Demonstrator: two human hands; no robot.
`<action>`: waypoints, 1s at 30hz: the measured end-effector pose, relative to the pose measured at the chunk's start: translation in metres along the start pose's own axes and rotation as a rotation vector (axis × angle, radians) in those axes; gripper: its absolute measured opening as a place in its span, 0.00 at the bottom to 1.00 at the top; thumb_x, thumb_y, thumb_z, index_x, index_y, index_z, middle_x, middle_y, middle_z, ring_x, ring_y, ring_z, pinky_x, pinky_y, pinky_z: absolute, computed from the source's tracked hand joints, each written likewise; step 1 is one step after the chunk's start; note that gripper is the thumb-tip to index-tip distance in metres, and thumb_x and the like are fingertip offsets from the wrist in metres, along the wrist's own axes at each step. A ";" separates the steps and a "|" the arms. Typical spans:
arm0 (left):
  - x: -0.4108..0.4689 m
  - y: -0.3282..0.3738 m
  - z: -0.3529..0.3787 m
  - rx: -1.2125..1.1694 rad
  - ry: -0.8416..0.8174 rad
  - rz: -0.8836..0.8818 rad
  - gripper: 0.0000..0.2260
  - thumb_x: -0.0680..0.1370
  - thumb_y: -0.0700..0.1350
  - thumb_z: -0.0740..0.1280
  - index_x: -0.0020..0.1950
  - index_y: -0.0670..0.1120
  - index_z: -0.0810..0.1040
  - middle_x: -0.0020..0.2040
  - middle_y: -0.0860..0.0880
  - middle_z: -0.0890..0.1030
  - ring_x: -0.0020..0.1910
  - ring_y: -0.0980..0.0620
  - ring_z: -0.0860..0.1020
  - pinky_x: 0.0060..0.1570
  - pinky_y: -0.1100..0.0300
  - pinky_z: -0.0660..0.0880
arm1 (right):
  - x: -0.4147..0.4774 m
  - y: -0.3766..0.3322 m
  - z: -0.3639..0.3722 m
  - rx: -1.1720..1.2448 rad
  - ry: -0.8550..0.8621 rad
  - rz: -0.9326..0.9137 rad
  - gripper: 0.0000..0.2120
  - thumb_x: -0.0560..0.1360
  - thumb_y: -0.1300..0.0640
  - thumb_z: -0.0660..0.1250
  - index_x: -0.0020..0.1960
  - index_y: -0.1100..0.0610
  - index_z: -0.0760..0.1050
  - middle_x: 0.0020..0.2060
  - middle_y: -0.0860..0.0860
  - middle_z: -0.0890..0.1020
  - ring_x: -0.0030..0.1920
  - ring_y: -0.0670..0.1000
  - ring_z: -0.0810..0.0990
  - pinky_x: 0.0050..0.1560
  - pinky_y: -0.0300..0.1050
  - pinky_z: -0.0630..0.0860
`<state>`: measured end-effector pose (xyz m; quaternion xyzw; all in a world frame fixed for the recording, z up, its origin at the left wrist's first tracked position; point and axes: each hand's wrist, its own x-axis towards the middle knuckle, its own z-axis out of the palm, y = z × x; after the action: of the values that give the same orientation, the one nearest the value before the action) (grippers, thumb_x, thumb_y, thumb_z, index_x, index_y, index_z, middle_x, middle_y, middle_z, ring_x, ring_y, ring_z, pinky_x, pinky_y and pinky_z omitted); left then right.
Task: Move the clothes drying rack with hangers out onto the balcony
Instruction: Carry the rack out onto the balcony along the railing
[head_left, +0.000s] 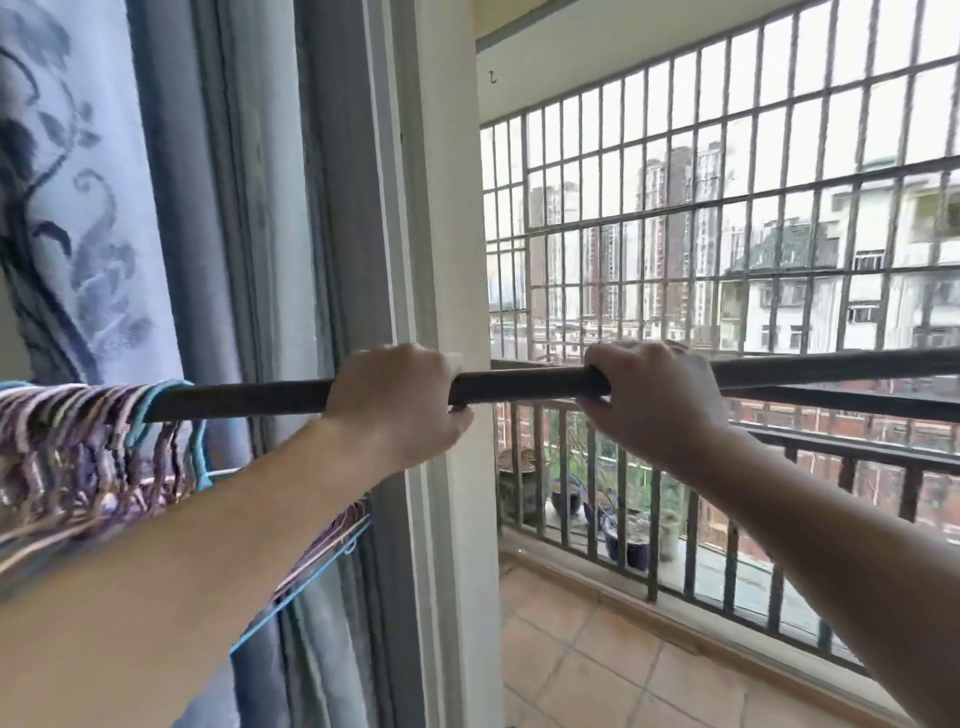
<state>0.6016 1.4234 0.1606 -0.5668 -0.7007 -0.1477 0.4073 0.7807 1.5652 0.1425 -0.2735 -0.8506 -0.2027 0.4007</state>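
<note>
The drying rack's dark top bar (524, 383) runs level across the view at chest height, from the left edge out over the balcony. My left hand (400, 410) grips it from above near the white door frame. My right hand (654, 405) grips it a little further right, in front of the balcony railing. Several thin hangers (93, 447) in purple, pink and light blue are bunched on the bar's left end, beside my left forearm. The rack's legs are out of view.
A white door frame post (447, 234) stands straight ahead between my hands. Left of it are a sliding glass door and a patterned curtain (78, 208). The tiled balcony floor (623, 665) lies to the right, bounded by a dark railing (727, 545) and window grille. Plant pots (628, 530) stand outside the railing.
</note>
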 end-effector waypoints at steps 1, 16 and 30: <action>0.001 0.003 0.001 0.001 0.003 -0.015 0.09 0.72 0.54 0.67 0.36 0.53 0.71 0.23 0.58 0.67 0.21 0.59 0.65 0.24 0.65 0.58 | 0.001 0.003 0.001 0.006 -0.009 0.003 0.11 0.78 0.47 0.62 0.43 0.53 0.75 0.25 0.41 0.68 0.24 0.37 0.63 0.32 0.36 0.64; 0.024 0.025 0.004 0.068 -0.021 -0.033 0.10 0.75 0.49 0.65 0.34 0.50 0.71 0.24 0.55 0.67 0.21 0.56 0.65 0.25 0.64 0.57 | 0.016 0.030 -0.004 -0.003 -0.073 0.134 0.15 0.76 0.55 0.64 0.32 0.51 0.68 0.24 0.44 0.72 0.23 0.42 0.68 0.24 0.33 0.60; 0.094 0.133 -0.001 0.026 -0.069 0.125 0.04 0.75 0.47 0.67 0.44 0.47 0.78 0.28 0.52 0.71 0.29 0.48 0.73 0.33 0.57 0.69 | 0.001 0.145 -0.042 0.035 -0.092 0.243 0.08 0.69 0.63 0.67 0.38 0.49 0.77 0.25 0.44 0.75 0.27 0.41 0.72 0.26 0.34 0.61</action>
<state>0.7216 1.5282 0.1967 -0.6089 -0.6795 -0.0934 0.3986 0.8954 1.6528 0.1865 -0.3765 -0.8321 -0.1249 0.3876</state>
